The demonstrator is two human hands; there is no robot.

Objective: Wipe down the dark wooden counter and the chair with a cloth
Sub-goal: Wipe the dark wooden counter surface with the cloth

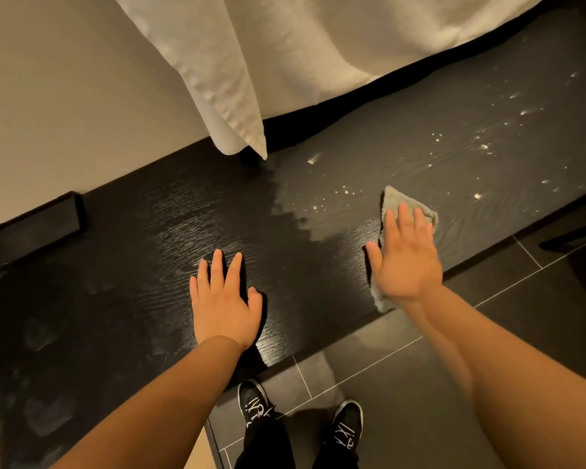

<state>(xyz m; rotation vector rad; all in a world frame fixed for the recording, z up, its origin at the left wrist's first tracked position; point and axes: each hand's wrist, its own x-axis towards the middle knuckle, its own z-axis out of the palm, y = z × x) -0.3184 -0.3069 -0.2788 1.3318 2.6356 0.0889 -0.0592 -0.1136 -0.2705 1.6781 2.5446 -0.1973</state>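
Forearms [149, 401] reach to the bench [132, 248], where the left grip [224, 306] lies flat, fingers [217, 265] spread, and the right grip [406, 262] presses the cloth [396, 201] down, fingers straight.

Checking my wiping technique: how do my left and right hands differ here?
The left hand lies on bare counter; the right hand presses the grey cloth. The left hand rests on the glossy dark stretch, the right hand beside the dull, speckled stretch. Both are flat, palm down, fingers straight.
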